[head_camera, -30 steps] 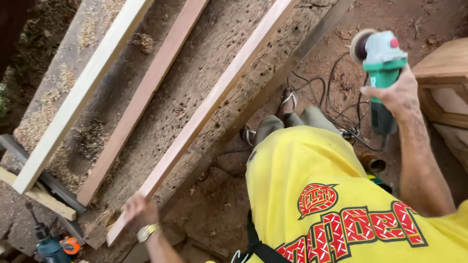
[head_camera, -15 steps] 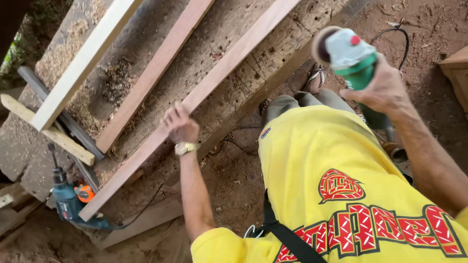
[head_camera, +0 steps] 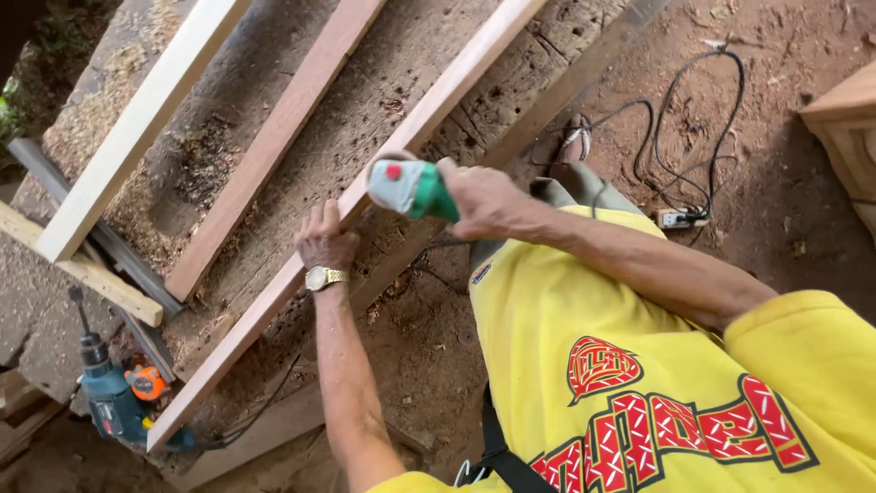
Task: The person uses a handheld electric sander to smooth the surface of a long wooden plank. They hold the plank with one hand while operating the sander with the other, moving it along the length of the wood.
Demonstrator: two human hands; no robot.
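Observation:
A long reddish wooden board (head_camera: 274,301) lies diagonally across a worn, sawdust-covered workbench (head_camera: 365,110). My left hand (head_camera: 326,239), with a gold watch on the wrist, presses down on this board near its middle. My right hand (head_camera: 484,199) grips a green and grey angle grinder (head_camera: 409,187) and holds it just right of my left hand, over the same board. Two other boards lie parallel farther left: a reddish one (head_camera: 274,141) and a pale one (head_camera: 137,128).
A blue power drill (head_camera: 105,393) and an orange tape measure (head_camera: 146,382) lie at the bench's lower left. Black cables and a power strip (head_camera: 680,217) sit on the red dirt floor. A wooden piece of furniture (head_camera: 844,128) stands at the right edge.
My right hand has swung the grinder from the upper right down and left onto the board. My left hand has slid up the board from its near end toward the middle.

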